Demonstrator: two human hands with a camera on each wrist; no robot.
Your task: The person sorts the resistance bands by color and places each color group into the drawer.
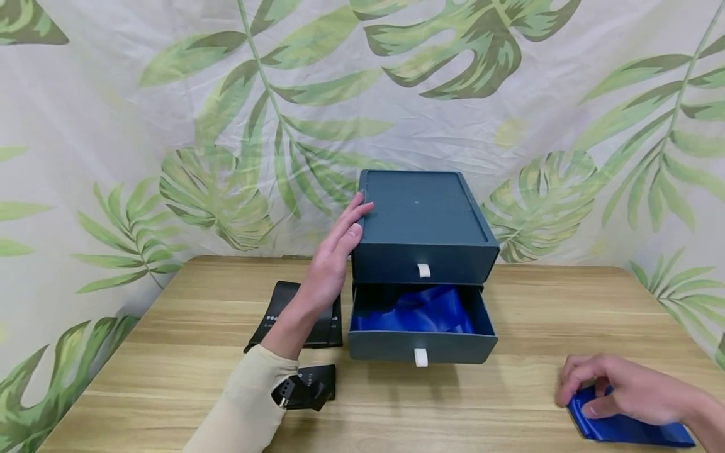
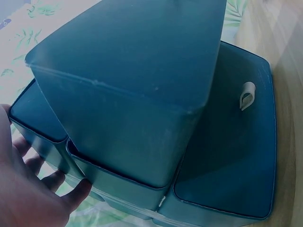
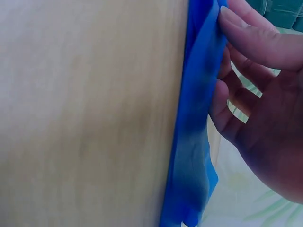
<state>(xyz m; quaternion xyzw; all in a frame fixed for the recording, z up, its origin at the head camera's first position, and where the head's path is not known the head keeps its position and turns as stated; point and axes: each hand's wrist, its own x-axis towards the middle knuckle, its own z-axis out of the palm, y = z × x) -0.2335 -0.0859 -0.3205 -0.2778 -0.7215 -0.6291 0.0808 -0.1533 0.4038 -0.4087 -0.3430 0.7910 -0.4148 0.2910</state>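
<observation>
A dark blue-green two-drawer box (image 1: 416, 207) stands in the middle of the table, its upper drawer closed and its lower drawer (image 1: 391, 347) pulled out. Inside that drawer lies crumpled blue band material (image 1: 430, 308). My left hand (image 1: 334, 251) rests on the box's upper left side with fingers extended; the left wrist view shows the fingertips along the box's edge. At the front right, my right hand (image 1: 617, 387) pinches the edge of a folded blue exercise band (image 1: 634, 433) lying on the table. The right wrist view shows thumb and fingers on the band (image 3: 196, 118).
Black folded bands (image 1: 274, 314) with white print lie left of the box, partly behind my left forearm. A smaller black folded band (image 1: 323, 380) lies nearer, by the watch on my left wrist. A leaf-patterned cloth (image 1: 317, 126) hangs behind the wooden table (image 1: 532, 314).
</observation>
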